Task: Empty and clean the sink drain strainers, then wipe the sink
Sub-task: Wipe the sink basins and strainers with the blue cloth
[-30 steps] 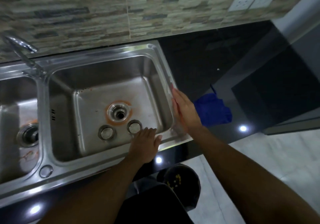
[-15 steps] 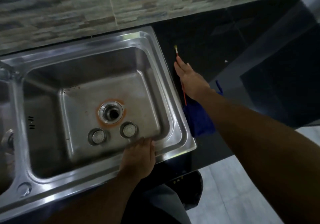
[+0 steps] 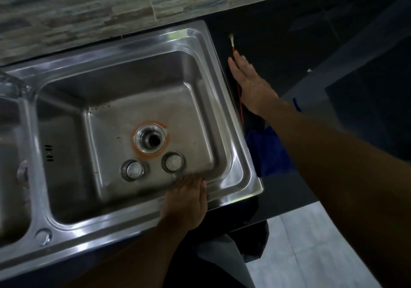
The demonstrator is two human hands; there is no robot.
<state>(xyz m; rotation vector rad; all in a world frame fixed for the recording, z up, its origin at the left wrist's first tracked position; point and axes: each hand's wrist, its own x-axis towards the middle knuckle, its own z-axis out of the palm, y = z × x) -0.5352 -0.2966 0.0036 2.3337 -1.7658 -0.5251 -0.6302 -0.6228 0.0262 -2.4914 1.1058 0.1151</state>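
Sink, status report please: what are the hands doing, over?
Left hand rests on sink rim. Right hand flat over brush on counter. Two strainers in basin beside open drain. Nothing blocks them.

No writing can be read anywhere in view.
The shiny stainless-steel double-bowl sink point(image 3: 133, 51), the stone-patterned wall tiles point(image 3: 89, 9) along the top of the frame, and the thin red-handled brush point(image 3: 232, 42) on the dark glossy table point(image 3: 278, 31) at upper right show no letters, numbers, brand marks or signs that can be made out. The picture is dim and slightly blurred.
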